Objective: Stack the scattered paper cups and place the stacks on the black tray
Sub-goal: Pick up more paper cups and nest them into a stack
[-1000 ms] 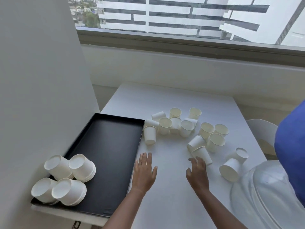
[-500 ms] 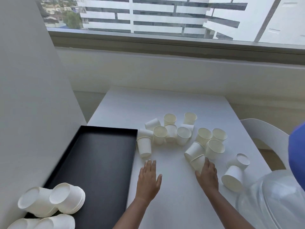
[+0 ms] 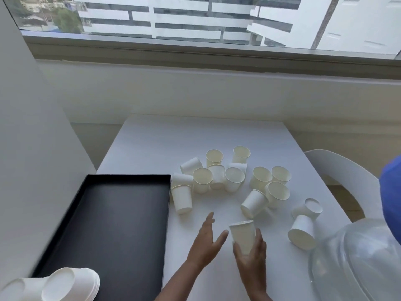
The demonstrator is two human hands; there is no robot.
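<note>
In the head view, the right hand (image 3: pixel 251 255) gripped one paper cup (image 3: pixel 242 235) upright just above the white counter (image 3: pixel 217 135), while the left hand (image 3: pixel 206 240) hung beside it with fingers spread, holding nothing. More loose cups (image 3: pixel 256 199) lay scattered beyond, some standing, some tipped. The black tray (image 3: pixel 121 216) sat at the left with cup stacks (image 3: pixel 69 284) lying at its near corner.
</note>
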